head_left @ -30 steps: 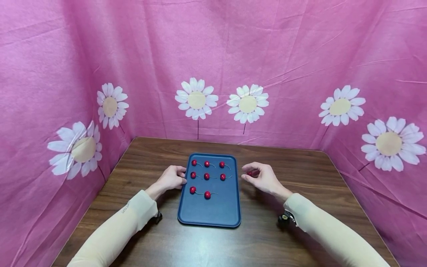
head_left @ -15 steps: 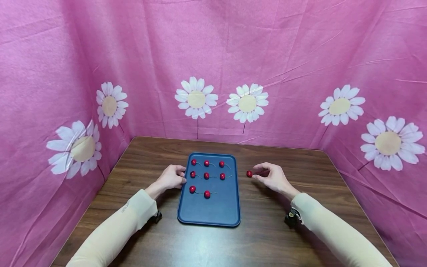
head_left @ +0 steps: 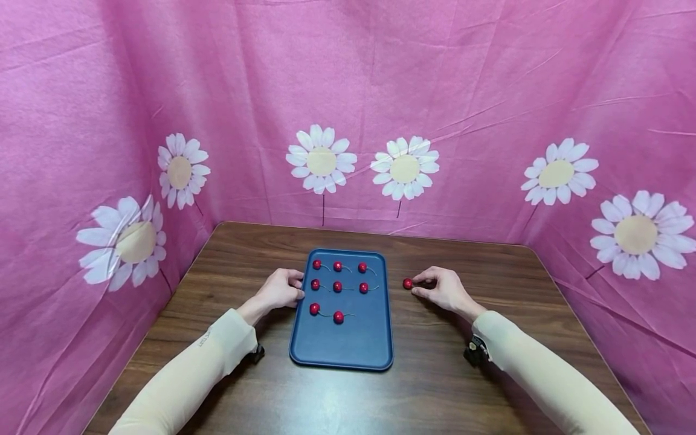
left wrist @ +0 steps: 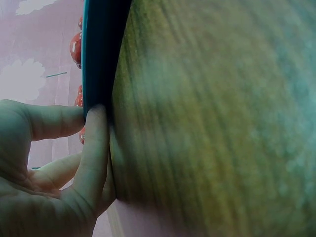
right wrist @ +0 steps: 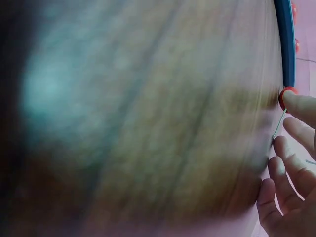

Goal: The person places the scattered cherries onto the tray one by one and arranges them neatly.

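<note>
A blue tray [head_left: 348, 344] lies on the table with several red cherries on it, their thin stems trailing to the right. At its left side, my left hand [head_left: 278, 289] rests its thumb and fingers against the rim; the left wrist view shows the thumb [left wrist: 95, 148] on the tray's outer edge. One more cherry [head_left: 408, 283] is on the table just right of the tray. My right hand [head_left: 443, 290] has its fingertips at this cherry. In the right wrist view a fingertip overlaps the cherry [right wrist: 285, 98], and the loose stem [right wrist: 280, 122] shows; the other fingers are spread.
A brown wooden table [head_left: 337, 402] carries everything. Pink cloth [head_left: 462, 78] printed with white daisies encloses its back and sides. Bands with small dark devices sit at both wrists.
The right hand has drawn back to the right from around the loose cherry, uncovering it, and its fingertips are now closer against it. The left hand and tray stay put.
</note>
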Motion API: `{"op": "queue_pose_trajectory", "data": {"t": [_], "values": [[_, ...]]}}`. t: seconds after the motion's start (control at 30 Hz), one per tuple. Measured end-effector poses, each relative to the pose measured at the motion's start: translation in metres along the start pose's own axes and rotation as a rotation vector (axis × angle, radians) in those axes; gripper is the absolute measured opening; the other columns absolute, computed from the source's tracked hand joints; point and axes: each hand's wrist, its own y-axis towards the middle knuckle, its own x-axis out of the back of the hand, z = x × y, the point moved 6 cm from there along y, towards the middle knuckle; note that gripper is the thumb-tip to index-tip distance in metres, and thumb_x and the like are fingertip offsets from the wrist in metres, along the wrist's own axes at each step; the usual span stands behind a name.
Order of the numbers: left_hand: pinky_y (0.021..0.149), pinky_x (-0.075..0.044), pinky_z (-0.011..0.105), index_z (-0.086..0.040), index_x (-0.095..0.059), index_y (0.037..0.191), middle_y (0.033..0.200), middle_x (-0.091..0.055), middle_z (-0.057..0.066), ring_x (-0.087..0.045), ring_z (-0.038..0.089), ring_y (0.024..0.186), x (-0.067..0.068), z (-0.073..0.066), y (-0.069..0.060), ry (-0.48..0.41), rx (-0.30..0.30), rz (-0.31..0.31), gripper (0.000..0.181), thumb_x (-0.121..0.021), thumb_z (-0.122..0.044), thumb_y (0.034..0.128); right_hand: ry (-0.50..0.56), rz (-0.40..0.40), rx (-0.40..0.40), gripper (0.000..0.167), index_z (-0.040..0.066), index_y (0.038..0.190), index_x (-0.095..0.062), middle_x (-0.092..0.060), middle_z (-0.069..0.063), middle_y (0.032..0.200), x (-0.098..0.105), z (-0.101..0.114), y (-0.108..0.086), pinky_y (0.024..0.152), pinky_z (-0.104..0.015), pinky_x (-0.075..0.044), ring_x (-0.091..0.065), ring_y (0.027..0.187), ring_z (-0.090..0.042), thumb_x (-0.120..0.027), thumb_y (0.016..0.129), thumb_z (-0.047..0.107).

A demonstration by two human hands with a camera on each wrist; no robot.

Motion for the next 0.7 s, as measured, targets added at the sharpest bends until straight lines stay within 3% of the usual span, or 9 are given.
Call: {"op": "queue_pose_trajectory", "data": {"t": [0.23,0.5,0.7], "values": [[0.085,-0.075,0.044,0.01,-0.063,0.15,0.116,-0.07,0.021,-0.075,0.018,0.09,0.0003,-0.0006,-0.0002,-0.002,0.001,-0.001,0.057,-0.075,0.008,0.0949,-0.033,0.02,-0.026,0.009,0.015,0.097,-0.09,-0.08,-0.003,0.094,-0.0021,0.0026,0.004,0.072,-0.023,-0.051,-0.069,0.084,-0.017,-0.094,0.089,0.014],[0.086,-0.075,0.044,0.008,-0.062,0.151,0.118,-0.07,0.021,-0.076,0.021,0.094,0.0007,0.0005,-0.0009,0.002,0.008,-0.001,0.057,-0.075,0.007,0.0954,-0.084,0.019,-0.019,0.006,0.017,0.092,-0.09,-0.079,0.0,0.093,-0.0052,0.0039,0.0047,0.072,-0.028,-0.052,-0.07,0.085,-0.018,-0.093,0.089,0.013],[0.086,-0.075,0.045,0.009,-0.063,0.151,0.118,-0.07,0.021,-0.076,0.021,0.094,0.0005,0.0003,-0.0004,-0.001,0.006,0.0,0.057,-0.076,0.007,0.095,-0.105,0.029,-0.009,0.007,0.013,0.092,-0.088,-0.079,0.0,0.092,-0.0067,0.005,0.0036,0.073,-0.028,-0.052,-0.069,0.085,-0.017,-0.09,0.092,0.019]]}}
